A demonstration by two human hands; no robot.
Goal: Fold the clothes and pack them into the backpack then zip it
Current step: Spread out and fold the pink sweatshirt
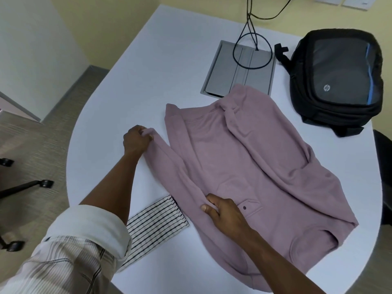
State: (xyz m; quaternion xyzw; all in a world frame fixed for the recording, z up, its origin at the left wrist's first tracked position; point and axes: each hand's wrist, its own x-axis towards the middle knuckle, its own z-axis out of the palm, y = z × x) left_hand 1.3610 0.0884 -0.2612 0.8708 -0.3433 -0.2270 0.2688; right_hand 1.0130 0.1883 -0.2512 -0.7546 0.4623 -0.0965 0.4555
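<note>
A mauve sweatshirt (244, 166) lies spread across the white table (148, 71), one sleeve folded over its body. My left hand (135, 140) grips the cuff of the other sleeve, stretched out at the garment's left side. My right hand (222, 211) pinches the fabric near where that sleeve meets the body, beside a small snap pocket. A black-and-white striped garment (152, 228) lies partly under the sweatshirt's near-left edge. The black backpack (337, 79) rests flat at the table's far right, apart from both hands.
A grey cable hatch (237, 68) is set into the table behind the sweatshirt, with black cables (252, 39) looping over it. Office chair legs (25, 187) stand on the floor to the left. A dark chair (384, 166) sits at the right edge.
</note>
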